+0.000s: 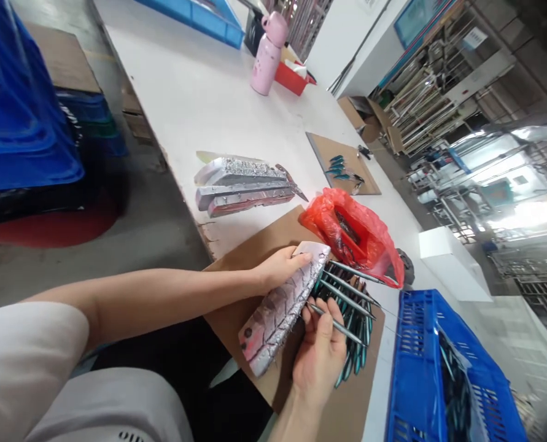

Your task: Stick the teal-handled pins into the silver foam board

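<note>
My left hand point(280, 268) is closed around the upper end of a long pinkish-grey block point(277, 319), with the thumb on its face. The block has dark creased lines on top and a rough silvery edge. Several slender grey spindle-shaped pieces point(349, 294) stick out from that edge to the right, with thin wires at their tips. Just below them, my right hand point(321, 356) pinches one more grey spindle-shaped piece point(337, 325), whose inner end meets the block's edge. Beneath lies a pile of dark teal spindle-shaped pieces point(358, 356) on brown cardboard point(342, 414).
Similar blocks point(245, 187) lie on the white table point(185, 80). A red plastic bag point(384, 245) sits beyond my hands, and a blue crate point(409, 368) stands at right. Farther back are a pink bottle point(269, 55) and a board point(365, 175) with small teal pieces.
</note>
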Available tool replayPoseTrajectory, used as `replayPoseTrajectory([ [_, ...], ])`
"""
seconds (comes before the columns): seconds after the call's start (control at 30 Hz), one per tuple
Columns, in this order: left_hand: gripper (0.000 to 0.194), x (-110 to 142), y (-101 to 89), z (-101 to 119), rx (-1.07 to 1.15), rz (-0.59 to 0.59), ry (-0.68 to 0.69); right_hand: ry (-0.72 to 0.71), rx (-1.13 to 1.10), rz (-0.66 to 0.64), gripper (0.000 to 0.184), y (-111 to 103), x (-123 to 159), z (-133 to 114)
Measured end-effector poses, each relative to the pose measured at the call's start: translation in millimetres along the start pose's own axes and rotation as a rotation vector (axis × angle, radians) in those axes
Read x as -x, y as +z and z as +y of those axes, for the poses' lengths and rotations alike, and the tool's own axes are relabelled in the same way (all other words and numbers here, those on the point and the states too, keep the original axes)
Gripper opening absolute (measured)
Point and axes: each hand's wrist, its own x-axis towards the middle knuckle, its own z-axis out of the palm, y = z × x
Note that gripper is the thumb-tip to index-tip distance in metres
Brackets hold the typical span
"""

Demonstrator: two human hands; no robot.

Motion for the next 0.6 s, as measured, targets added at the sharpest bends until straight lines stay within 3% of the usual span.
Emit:
replayPoseTrajectory([
  [0.07, 0.042, 1.4, 0.6, 2.2, 0.042, 0.009, -0.029, 0.018, 0.046, -0.03, 0.043, -13.0, 3.9, -2.1],
  [0.17, 0.044, 3.5, 0.5, 5.0, 0.055, 0.034, -0.063, -0.033, 0.253, 0.037, 0.042, -53.3, 1.2, -7.8],
  [0.27, 0.047, 4.4, 0.1, 5.9, 0.042, 0.042, -0.061, -0.156, 0.584, 0.232, 0.046, -101.8, -20.5, -16.0],
  [0.37, 0.049, 4.4, -0.2, 4.4, 0.042, 0.03, -0.032, -0.175, 0.897, 0.245, 0.048, -133.0, -55.2, -22.1],
  [0.5, 0.05, 3.8, -1.8, 0.6, 0.053, 0.006, 0.003, -0.139, 0.858, 0.219, 0.035, -144.3, -93.6, -25.9],
  [0.6, 0.052, 3.3, -4.0, -1.9, 0.02, -0.009, 0.019, -0.109, 0.729, 0.269, 0.031, -147.8, -101.9, -31.4],
])
